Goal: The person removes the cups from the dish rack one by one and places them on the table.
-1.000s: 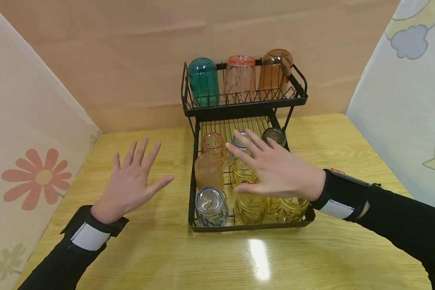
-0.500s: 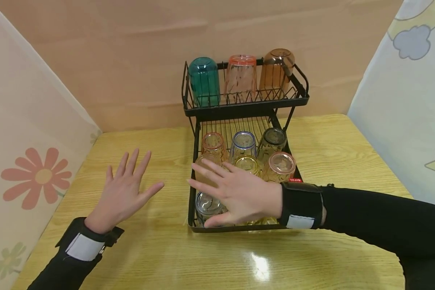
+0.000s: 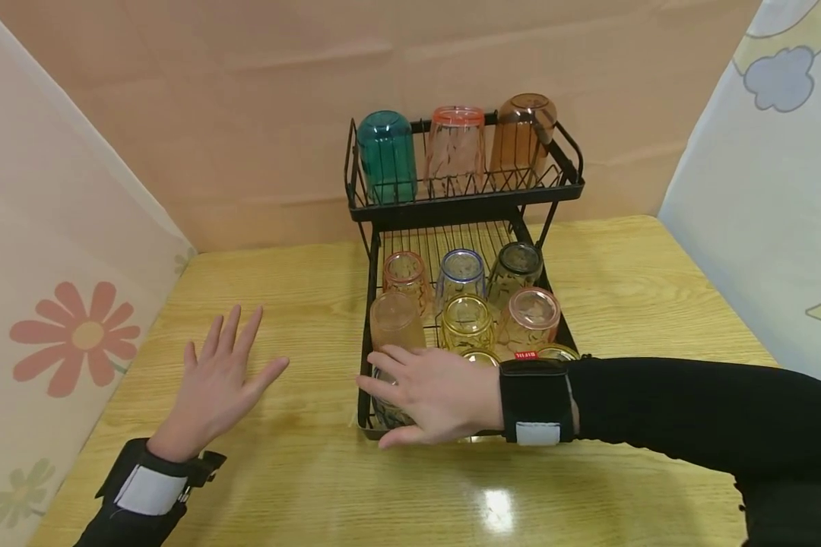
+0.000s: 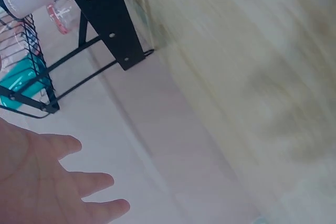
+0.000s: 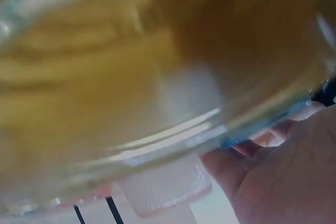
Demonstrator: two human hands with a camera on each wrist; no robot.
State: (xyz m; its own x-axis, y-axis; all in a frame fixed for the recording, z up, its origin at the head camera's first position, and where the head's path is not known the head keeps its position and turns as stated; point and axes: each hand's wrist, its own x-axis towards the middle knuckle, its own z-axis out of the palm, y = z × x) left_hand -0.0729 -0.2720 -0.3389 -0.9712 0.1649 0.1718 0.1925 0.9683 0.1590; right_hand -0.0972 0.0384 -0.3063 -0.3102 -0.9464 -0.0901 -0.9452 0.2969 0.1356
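Left hand: grip spread wide above the tabletop, lower than a half-second ago. Right hand: grip wide over the glass at the rack's front-left corner, contact unclear; since shifted left and nearer.

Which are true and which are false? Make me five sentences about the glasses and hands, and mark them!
1. The teal glass is on the top shelf. True.
2. The left hand is holding a glass. False: its fingers are spread and it holds nothing.
3. The right hand partly hides the front left glass on the lower shelf. True.
4. Four glasses stand on the top shelf. False: three do.
5. The rack is white. False: it's black.
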